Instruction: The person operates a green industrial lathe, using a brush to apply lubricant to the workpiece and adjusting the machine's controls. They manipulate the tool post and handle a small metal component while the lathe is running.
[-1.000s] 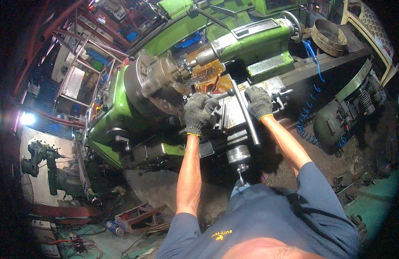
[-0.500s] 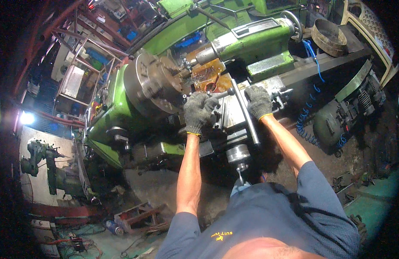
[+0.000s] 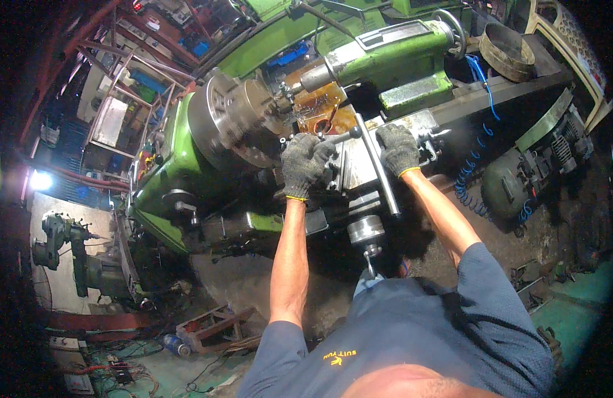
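Both my hands wear dark grey knitted gloves with yellow cuffs. My left hand [image 3: 304, 162] is closed over the tool post area of a green lathe, just right of the big chuck [image 3: 230, 116]. What lies under those fingers is mostly hidden. A ball-ended lever [image 3: 355, 133] sticks out to the right of that hand. On the right edge of the metal slide [image 3: 358, 166], my right hand [image 3: 398, 151] rests with its fingers laid out. Between my hands a long steel bar [image 3: 377, 162] slants toward me. The chuck is blurred as if turning.
Behind my hands stand the tailstock [image 3: 386, 60] and an oily brown tray [image 3: 319, 109]. A round metal pan [image 3: 506, 54] sits at the right. A coiled blue hose [image 3: 469, 189] hangs near a compressor tank [image 3: 504, 192]. A graduated handwheel collar [image 3: 366, 230] juts toward my body.
Very little differs. The view has shifted slightly, and both gloved hands keep their places on the lathe. Chuck blur shows in both frames.
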`<control>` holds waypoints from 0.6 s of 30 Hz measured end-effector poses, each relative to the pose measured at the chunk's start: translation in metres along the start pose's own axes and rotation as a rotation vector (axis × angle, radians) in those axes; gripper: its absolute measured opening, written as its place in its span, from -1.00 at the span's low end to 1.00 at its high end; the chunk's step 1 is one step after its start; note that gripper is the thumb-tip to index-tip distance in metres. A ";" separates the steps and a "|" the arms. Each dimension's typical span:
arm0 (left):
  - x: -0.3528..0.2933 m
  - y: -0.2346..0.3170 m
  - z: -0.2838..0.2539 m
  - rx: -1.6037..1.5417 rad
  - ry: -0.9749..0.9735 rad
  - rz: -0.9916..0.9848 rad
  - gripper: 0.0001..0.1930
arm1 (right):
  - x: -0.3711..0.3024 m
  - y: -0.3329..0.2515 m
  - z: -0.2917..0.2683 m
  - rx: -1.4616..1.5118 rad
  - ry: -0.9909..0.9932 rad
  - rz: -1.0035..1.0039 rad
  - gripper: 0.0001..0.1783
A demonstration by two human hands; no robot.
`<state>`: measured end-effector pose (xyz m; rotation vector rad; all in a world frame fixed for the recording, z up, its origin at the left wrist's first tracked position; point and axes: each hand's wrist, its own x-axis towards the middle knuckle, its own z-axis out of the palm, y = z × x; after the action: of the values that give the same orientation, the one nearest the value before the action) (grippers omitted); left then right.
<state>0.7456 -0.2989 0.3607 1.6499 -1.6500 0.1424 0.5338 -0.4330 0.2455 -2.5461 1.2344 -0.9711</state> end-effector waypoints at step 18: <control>-0.001 -0.008 0.004 -0.039 0.045 0.022 -0.73 | 0.000 0.000 0.002 -0.001 -0.001 0.000 -0.86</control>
<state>0.7509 -0.3018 0.3536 1.5880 -1.6277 0.1563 0.5350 -0.4334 0.2441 -2.5464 1.2353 -0.9691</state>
